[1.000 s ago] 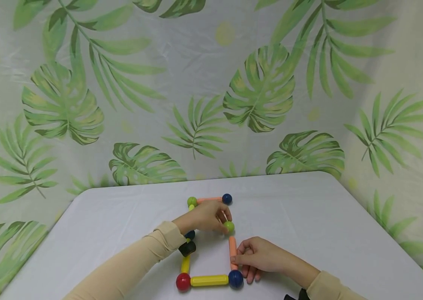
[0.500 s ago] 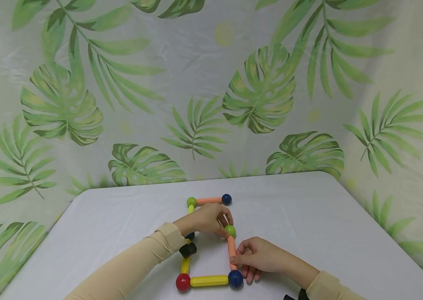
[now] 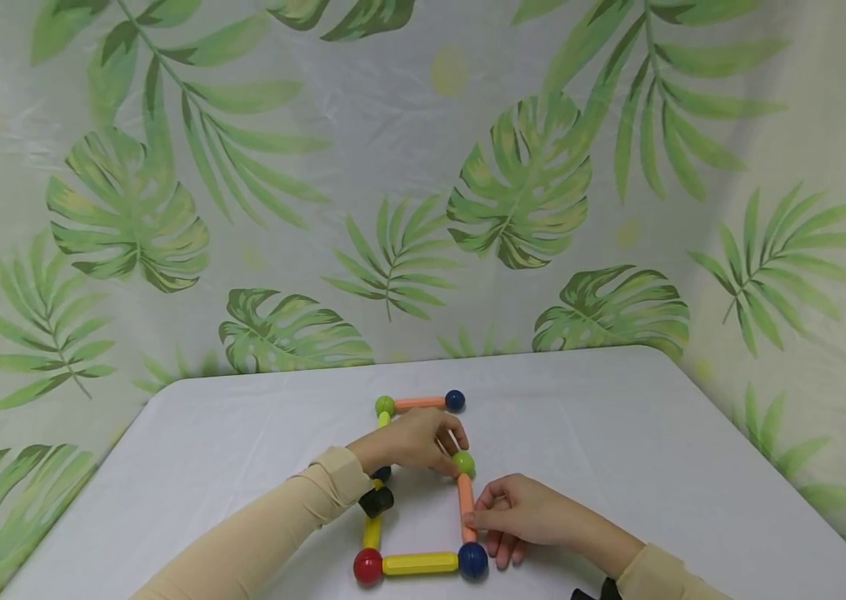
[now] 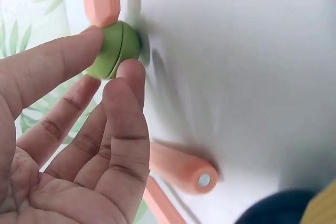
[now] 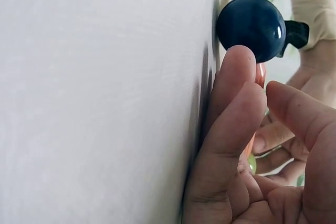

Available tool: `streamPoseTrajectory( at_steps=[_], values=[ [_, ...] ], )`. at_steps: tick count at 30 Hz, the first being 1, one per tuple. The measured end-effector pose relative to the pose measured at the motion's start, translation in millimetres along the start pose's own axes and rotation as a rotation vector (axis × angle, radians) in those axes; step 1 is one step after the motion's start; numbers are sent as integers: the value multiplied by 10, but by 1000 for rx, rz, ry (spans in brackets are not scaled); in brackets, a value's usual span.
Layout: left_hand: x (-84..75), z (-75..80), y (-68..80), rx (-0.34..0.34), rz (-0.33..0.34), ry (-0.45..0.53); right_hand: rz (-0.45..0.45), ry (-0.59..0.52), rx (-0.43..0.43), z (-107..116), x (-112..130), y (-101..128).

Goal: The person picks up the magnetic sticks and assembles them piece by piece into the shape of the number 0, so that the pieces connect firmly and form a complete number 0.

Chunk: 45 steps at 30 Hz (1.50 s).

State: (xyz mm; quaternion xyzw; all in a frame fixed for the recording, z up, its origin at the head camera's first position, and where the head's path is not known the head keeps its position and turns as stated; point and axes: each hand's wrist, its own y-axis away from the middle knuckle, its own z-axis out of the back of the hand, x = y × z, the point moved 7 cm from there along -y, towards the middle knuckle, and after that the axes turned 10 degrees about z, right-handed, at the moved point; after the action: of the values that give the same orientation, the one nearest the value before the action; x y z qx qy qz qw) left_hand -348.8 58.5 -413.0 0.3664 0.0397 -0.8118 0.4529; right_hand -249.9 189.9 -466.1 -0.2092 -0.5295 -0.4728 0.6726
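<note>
In the head view my left hand (image 3: 417, 440) pinches a green ball (image 3: 463, 463) between thumb and fingers. The ball touches the far end of a peach rod (image 3: 466, 507), as the left wrist view also shows. My right hand (image 3: 531, 515) pinches that rod from the right, thumb on top. At the rod's near end sits a large blue ball (image 3: 473, 561). From there a yellow rod (image 3: 420, 564) leads left to a red ball (image 3: 367, 567). Another yellow rod (image 3: 372, 533) runs away from the red ball, partly hidden by my left wrist strap.
Beyond my left hand, a small green ball (image 3: 385, 406), a peach rod (image 3: 420, 402) and a dark blue ball (image 3: 455, 400) form a row. Under the hand, another peach rod (image 4: 184, 169) shows a bare silver end. The white table (image 3: 618, 433) meets a leaf-print cloth behind.
My left hand has brought the green ball slightly nearer, closing the gap to the peach rod's far end. My right hand has stayed nearly still on the rod.
</note>
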Motion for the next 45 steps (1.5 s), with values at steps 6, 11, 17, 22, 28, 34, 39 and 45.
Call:
streamPoseTrajectory(
  at_steps=[6, 11, 17, 22, 28, 34, 39, 45],
  values=[
    [43, 168, 21, -52, -26, 0, 33, 41, -27, 110, 12, 25],
    [70, 386, 54, -159, -83, -88, 86, 108, -75, 239, 83, 9],
    [222, 600, 63, -252, -82, -169, 173, 221, -105, 321, 226, -75],
    [395, 735, 12, -317, -40, -203, 230, 298, -117, 372, 344, -164],
    [586, 855, -43, -363, 14, -191, 306, 431, -147, 452, 528, -256],
    [731, 883, -105, -357, 31, -177, 334, 548, -180, 503, 661, -434],
    [850, 875, -191, -359, 52, -141, 372, 670, -192, 499, 786, -614],
    [936, 833, -279, -349, 64, -122, 357, 741, -195, 424, 866, -820]
  ],
)
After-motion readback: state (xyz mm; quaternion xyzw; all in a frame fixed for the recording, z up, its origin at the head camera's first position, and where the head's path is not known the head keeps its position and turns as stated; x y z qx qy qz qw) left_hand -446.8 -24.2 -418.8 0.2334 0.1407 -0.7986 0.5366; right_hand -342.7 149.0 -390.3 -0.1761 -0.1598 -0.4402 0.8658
